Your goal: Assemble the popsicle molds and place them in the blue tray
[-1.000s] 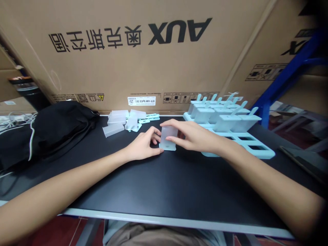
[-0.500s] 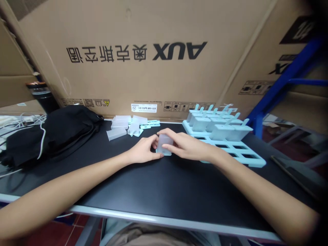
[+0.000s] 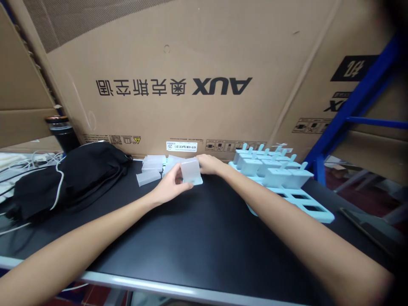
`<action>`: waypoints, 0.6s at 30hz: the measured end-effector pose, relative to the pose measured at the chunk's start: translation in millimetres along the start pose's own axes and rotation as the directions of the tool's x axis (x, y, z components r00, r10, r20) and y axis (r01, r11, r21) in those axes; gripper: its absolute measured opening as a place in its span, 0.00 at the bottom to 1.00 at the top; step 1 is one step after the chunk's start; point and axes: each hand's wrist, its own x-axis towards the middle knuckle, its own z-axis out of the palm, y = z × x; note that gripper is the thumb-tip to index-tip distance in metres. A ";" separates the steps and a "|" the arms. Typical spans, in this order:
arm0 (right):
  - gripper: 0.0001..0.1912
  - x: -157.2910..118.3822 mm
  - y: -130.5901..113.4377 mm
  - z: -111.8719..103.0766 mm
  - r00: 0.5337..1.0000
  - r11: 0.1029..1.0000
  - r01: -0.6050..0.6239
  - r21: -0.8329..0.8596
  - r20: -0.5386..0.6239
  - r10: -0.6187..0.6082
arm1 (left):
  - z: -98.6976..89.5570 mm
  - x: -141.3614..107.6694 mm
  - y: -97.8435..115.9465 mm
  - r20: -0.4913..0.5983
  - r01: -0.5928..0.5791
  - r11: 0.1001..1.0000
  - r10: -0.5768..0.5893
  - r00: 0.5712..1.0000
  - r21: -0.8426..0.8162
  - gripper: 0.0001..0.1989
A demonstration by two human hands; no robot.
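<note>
Between the thumb and fingers of my left hand [image 3: 170, 185] is a translucent popsicle mould [image 3: 191, 171], held over the table with a pale blue edge at its lower end. My right hand [image 3: 209, 164] reaches just behind it, close to the back of the table. The mould hides its fingertips, so whether they grip anything cannot be seen. Several loose translucent moulds [image 3: 149, 177] lie left of my hands, some bunched together. At the right stands a light blue popsicle tray [image 3: 321, 214], with several stick-topped moulds [image 3: 276, 176] in its slots and other slots bare.
A large cardboard box [image 3: 178, 114] walls off the table's back. On the left lie a black cloth bag [image 3: 70, 174], white cables [image 3: 57, 182] and a dark cylindrical bottle [image 3: 63, 134]. A blue metal frame [image 3: 363, 102] rises at the right, near a dark flat object [image 3: 366, 229].
My right hand has let go of the mould and moved back behind it. My left hand keeps the mould, now raised and further left. The view has tilted upward.
</note>
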 end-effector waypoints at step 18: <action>0.28 -73.6 23.3 -20.4 0.994 0.992 -0.006 0.130 0.111 -0.008 | -2.9 0.5 0.8 -0.122 0.124 0.970 -0.152 0.981 -0.208 0.26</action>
